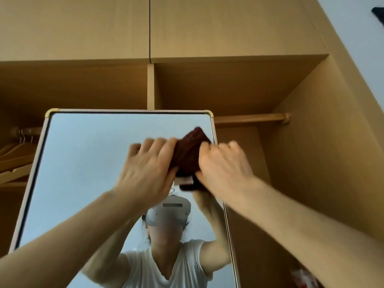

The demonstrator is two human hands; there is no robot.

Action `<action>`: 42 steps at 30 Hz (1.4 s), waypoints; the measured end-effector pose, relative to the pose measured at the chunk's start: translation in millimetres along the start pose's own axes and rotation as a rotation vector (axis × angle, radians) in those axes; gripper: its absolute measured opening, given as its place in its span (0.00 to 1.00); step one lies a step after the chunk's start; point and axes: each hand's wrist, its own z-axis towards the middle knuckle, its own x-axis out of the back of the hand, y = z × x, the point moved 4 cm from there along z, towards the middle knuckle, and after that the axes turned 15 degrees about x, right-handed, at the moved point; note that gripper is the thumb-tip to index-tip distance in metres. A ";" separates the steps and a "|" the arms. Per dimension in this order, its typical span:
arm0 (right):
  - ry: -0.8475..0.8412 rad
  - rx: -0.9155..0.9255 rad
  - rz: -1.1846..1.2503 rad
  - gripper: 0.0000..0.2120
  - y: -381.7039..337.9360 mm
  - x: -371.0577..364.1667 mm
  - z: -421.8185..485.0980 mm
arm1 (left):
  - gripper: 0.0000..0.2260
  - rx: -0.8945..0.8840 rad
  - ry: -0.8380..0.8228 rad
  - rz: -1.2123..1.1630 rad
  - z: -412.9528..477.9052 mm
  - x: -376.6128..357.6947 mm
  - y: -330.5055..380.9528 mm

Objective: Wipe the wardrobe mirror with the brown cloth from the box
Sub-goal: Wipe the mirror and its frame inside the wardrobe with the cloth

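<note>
Both hands clench brown cloth [188,154] against upper right of wardrobe mirror [87,163]: left hand [149,163], right hand [222,165]. Risk: hard push near frame edge may tilt or shift mirror; bunched cloth likely leaves streaks.

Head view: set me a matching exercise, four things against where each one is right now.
Things:
1 brown cloth
2 mirror
3 wooden hangers
4 bare rail

Places:
A hanging at far left
B gripped between left hand and right hand
C right of the mirror's top corner
D centre, in a gold-cornered frame

Pairs: 1-B, 2-D, 3-A, 4-C
</note>
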 end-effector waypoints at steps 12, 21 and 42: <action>0.026 -0.069 0.053 0.16 23.3 5.7 32.3 | 0.23 0.141 -0.051 -0.041 46.0 2.1 2.5; -0.024 0.023 0.033 0.17 -9.4 -1.1 -12.6 | 0.24 -0.037 -0.028 -0.046 -8.0 -2.1 1.5; -0.062 -0.008 0.138 0.12 2.6 12.5 -6.3 | 0.25 -0.019 -0.053 -0.007 -5.4 -0.1 2.1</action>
